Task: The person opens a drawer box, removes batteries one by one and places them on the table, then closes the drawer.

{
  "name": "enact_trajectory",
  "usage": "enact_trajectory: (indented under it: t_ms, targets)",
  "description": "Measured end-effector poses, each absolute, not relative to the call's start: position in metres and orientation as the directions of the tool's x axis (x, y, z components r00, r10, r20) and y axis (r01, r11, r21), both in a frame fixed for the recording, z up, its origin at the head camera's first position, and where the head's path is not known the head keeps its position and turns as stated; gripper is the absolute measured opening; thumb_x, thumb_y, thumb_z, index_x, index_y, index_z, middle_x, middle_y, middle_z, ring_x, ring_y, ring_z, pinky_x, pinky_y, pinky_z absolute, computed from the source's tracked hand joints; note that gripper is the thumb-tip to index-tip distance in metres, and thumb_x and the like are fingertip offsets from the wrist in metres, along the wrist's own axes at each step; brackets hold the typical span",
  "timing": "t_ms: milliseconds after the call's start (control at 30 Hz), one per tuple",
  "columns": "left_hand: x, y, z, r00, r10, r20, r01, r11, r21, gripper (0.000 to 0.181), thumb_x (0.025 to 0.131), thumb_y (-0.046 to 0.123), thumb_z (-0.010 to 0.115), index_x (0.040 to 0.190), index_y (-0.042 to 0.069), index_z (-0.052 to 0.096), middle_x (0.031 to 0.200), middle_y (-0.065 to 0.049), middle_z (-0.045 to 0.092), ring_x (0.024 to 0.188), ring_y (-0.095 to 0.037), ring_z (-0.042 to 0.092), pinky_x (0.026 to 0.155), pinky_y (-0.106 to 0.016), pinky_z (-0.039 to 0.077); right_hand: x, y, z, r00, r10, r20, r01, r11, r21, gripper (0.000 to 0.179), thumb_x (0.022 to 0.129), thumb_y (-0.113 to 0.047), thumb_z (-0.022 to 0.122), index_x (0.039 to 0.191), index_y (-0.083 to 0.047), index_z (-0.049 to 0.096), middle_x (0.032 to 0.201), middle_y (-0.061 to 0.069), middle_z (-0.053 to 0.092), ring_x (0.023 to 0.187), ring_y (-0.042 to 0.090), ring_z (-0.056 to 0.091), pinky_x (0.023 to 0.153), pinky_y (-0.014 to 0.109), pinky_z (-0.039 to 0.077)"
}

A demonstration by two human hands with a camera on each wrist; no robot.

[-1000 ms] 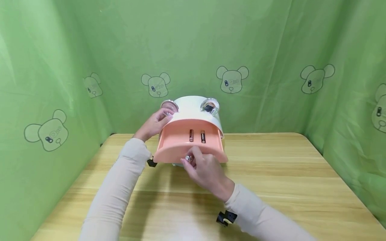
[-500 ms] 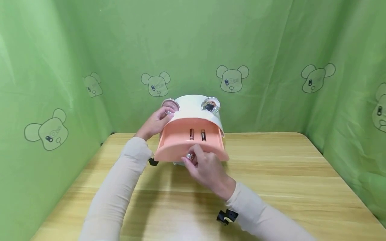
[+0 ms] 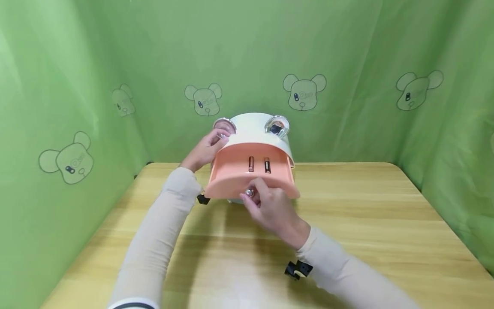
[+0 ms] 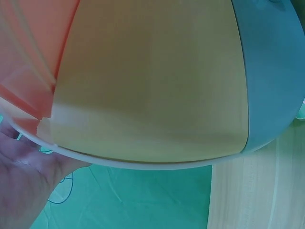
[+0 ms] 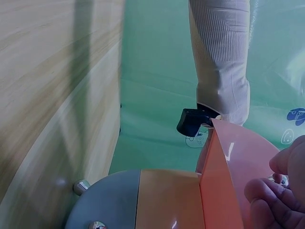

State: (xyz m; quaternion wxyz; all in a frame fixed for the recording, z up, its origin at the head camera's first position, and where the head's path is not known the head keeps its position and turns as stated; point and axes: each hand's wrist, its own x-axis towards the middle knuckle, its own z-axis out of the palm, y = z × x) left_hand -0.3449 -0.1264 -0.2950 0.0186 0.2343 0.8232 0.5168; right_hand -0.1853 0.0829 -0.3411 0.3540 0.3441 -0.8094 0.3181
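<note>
A frog-like cabinet with a white top (image 3: 251,128) and two clear bulging eyes stands on the table. Its pink drawer (image 3: 227,185) is pulled out, and two small batteries, one reddish brown (image 3: 251,164) and one black (image 3: 267,165), lie inside, apart. My right hand (image 3: 275,210) pinches the drawer's shiny round knob (image 3: 249,192) between thumb and fingers. The left hand (image 3: 206,150) rests on the cabinet's upper left, fingers touching the left eye (image 3: 224,125). In the left wrist view, its palm (image 4: 24,176) lies along the white rim.
Below the pink drawer, the left wrist view shows a yellow section (image 4: 152,86) and a blue one (image 4: 274,71). The wooden table (image 3: 362,214) extends around the cabinet. Green curtains (image 3: 247,51) hang behind it and on both sides.
The head view has shifted slightly, so everything appears a little higher and further right. Both hands keep their places on the cabinet and knob, and the drawer stays out.
</note>
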Motion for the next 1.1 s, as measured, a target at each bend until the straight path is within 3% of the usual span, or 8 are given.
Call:
enact_trajectory:
  t_ms: [333, 500, 667, 933, 1100]
  targets:
    - [-0.353, -0.125, -0.296, -0.883, 0.4, 0.245, 0.391, 0.34, 0.855, 0.034, 0.101, 0.034, 0.052, 0.127, 0.013, 0.053, 0.121, -0.014, 0.058, 0.11, -0.028, 0.055, 0.093, -0.044, 0.049, -0.185, 0.089, -0.329, -0.481, -0.368, 0.796, -0.788, 0.58, -0.208, 0.022, 0.082, -0.009, 0.075, 0.091, -0.002, 0.057, 0.061, -0.002, 0.059, 0.046, 0.003, 0.053, 0.04, 0.011, 0.037]
    - [-0.354, -0.128, -0.298, -0.887, 0.398, 0.234, 0.381, 0.346, 0.857, 0.034, 0.1, 0.036, 0.052, 0.127, 0.015, 0.053, 0.119, -0.012, 0.058, 0.109, -0.027, 0.055, 0.093, -0.044, 0.048, -0.185, 0.089, -0.316, -0.431, -0.417, 0.801, -0.83, 0.532, -0.17, 0.018, 0.081, -0.01, 0.075, 0.083, -0.005, 0.058, 0.057, -0.005, 0.054, 0.044, 0.001, 0.046, 0.04, 0.012, 0.036]
    - [-0.352, -0.129, -0.3, -0.888, 0.401, 0.226, 0.376, 0.347, 0.859, 0.035, 0.101, 0.036, 0.051, 0.128, 0.014, 0.052, 0.121, -0.013, 0.057, 0.111, -0.027, 0.055, 0.094, -0.044, 0.047, -0.186, 0.089, -0.298, -0.402, -0.472, 0.785, -0.874, 0.455, -0.174, 0.015, 0.082, -0.008, 0.073, 0.078, -0.007, 0.059, 0.059, -0.005, 0.057, 0.047, 0.0, 0.049, 0.044, 0.014, 0.041]
    - [-0.352, -0.129, -0.297, -0.887, 0.403, 0.224, 0.374, 0.342, 0.862, 0.036, 0.1, 0.036, 0.052, 0.128, 0.014, 0.052, 0.125, -0.012, 0.056, 0.113, -0.027, 0.054, 0.096, -0.044, 0.046, -0.192, 0.099, -0.264, -0.458, -0.656, 0.599, -0.888, 0.366, -0.278, 0.013, 0.086, -0.014, 0.073, 0.082, -0.011, 0.061, 0.062, -0.011, 0.057, 0.053, -0.002, 0.05, 0.049, 0.019, 0.045]
    - [-0.352, -0.129, -0.298, -0.879, 0.422, 0.223, 0.389, 0.361, 0.848, 0.036, 0.1, 0.038, 0.051, 0.129, 0.015, 0.052, 0.129, -0.011, 0.055, 0.117, -0.026, 0.052, 0.097, -0.044, 0.046, -0.201, 0.107, -0.245, -0.518, -0.668, 0.534, -0.854, 0.364, -0.373, 0.011, 0.086, -0.012, 0.073, 0.081, -0.01, 0.063, 0.063, -0.01, 0.062, 0.053, 0.001, 0.055, 0.05, 0.022, 0.049]
